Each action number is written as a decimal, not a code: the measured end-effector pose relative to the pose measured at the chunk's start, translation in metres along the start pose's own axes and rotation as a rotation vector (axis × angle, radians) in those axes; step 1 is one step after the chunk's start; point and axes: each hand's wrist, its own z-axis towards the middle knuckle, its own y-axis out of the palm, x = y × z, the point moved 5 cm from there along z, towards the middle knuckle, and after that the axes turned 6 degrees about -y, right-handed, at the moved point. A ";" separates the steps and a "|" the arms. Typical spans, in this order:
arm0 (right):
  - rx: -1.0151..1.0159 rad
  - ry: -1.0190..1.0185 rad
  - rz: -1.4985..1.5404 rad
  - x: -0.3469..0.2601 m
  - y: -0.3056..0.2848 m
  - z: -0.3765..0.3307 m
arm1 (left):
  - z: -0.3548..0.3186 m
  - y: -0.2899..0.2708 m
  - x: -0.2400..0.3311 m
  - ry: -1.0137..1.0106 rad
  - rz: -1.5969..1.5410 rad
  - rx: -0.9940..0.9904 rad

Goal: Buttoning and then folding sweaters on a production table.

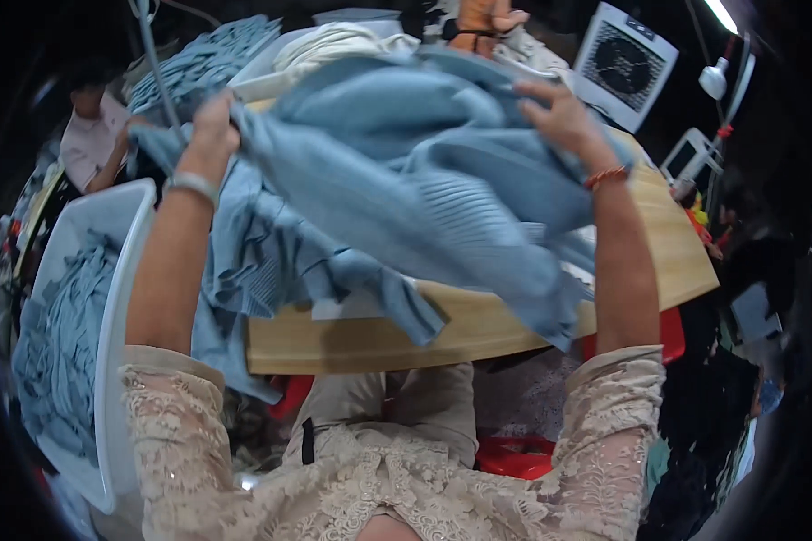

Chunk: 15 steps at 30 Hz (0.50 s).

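Note:
A light-blue knitted garment [370, 171] with a ribbed band spreads across the space between my hands, partly blurred by motion. My left hand [215, 128] is closed around its left edge. At the far right of the cloth, my right hand [561, 119] has its thumb and fingers apart, over or against the fabric; exact contact is hard to make out. Beneath the garment, more blue knitted pieces [253, 243] lie crumpled on the left side of the wooden table [334, 343] and hang over its near edge.
A white bin [122, 334] of blue knitwear stands at my left. Beyond the table are a heap of blue garments [203, 68] and a container with cream cloth [334, 45]. A boxy fan [624, 68] stands far right. Another person [95, 135] is at the far left.

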 end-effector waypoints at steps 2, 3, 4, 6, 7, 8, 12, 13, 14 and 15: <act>-0.113 0.179 -0.177 0.000 0.064 -0.028 | -0.049 -0.062 -0.033 -0.341 -0.034 0.037; -0.262 0.261 -0.190 -0.006 0.105 -0.037 | -0.040 -0.120 -0.035 -0.299 0.035 0.066; -0.304 0.213 -0.078 -0.003 0.141 -0.054 | -0.030 -0.169 -0.038 -0.267 0.100 0.077; -0.380 0.259 0.132 -0.004 0.194 -0.100 | -0.051 -0.178 -0.034 -0.196 0.195 0.010; -0.380 0.240 0.190 -0.014 0.211 -0.114 | -0.050 -0.196 -0.028 -0.189 0.220 -0.035; -0.297 0.238 0.195 -0.032 0.210 -0.127 | -0.064 -0.191 -0.020 -0.123 0.302 0.054; -0.058 0.183 0.233 -0.067 0.169 -0.170 | -0.161 -0.107 -0.007 0.609 1.047 -0.122; -0.079 0.188 0.352 -0.084 0.154 -0.176 | -0.184 -0.091 -0.015 0.724 1.187 -0.341; -0.098 0.194 0.475 -0.101 0.144 -0.179 | -0.206 -0.080 -0.027 0.836 1.322 -0.570; -0.124 0.097 0.427 -0.121 0.135 -0.181 | -0.223 -0.068 -0.049 0.821 1.363 -0.774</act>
